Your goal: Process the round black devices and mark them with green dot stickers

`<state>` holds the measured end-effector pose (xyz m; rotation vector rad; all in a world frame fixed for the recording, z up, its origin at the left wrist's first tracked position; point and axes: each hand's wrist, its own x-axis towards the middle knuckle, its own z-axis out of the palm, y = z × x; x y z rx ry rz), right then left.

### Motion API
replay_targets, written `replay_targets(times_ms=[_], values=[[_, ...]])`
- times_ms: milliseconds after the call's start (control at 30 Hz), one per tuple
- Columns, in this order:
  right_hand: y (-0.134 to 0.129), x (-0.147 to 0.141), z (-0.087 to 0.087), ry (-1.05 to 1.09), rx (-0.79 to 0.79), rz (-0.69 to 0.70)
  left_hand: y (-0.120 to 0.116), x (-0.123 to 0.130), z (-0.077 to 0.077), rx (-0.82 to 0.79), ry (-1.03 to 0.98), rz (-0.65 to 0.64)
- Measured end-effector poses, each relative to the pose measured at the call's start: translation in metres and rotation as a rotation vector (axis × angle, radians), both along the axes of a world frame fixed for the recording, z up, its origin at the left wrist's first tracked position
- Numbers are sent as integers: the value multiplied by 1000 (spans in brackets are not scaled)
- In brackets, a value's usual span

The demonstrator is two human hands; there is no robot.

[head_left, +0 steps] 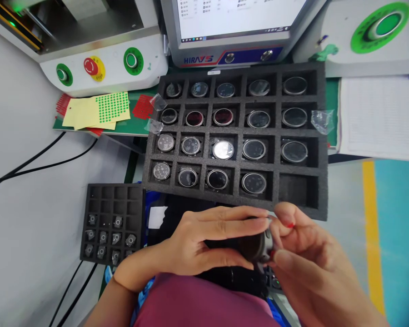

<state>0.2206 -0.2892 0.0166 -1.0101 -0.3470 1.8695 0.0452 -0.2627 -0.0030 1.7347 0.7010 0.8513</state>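
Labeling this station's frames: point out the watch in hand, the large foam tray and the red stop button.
Watch point(266, 246): head view, side of its case.
Large foam tray point(322, 181): head view, right-hand rim.
Red stop button point(90, 66): head view, its cap.

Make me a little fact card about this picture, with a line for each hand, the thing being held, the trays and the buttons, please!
Left hand: fingers and thumb around a dark watch-like piece
Right hand: fingers and thumb at the piece's side; exact grip hard to see
Held thing: dark, with a metal-looking edge
Big tray: dark, with nineteen round-faced pieces in four rows
Small tray: dark, lower left, with small dark pieces
Red button: upper left, between two green ones
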Motion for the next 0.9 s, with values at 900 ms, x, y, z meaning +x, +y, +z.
replay_targets(times_ms=[900], values=[[11, -34, -21, 105, 201, -402, 9, 6, -27, 196, -1, 123]])
